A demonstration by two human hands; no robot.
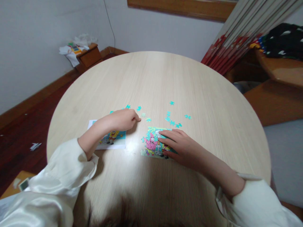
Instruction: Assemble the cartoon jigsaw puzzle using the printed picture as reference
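My right hand [176,144] lies with spread fingers on the right part of a partly joined cartoon puzzle [151,143], whose pink figure shows at its left. Over the upper right of a printed picture [115,142] is my left hand [126,119], its fingers curled and one fingertip low near the table. A pale puzzle piece [143,115] lies just beyond that fingertip, with a yellow and teal piece [148,120] to its right. Whether my left fingers hold anything is hidden. Several loose teal pieces [172,123] lie beyond the puzzle.
Both hands are over a round pale wooden table [153,78]. More teal pieces [128,107] lie behind my left hand. A small wooden stand [90,56] with papers is at the back left. A curtain [227,47] and a wooden chair [274,91] are at the right.
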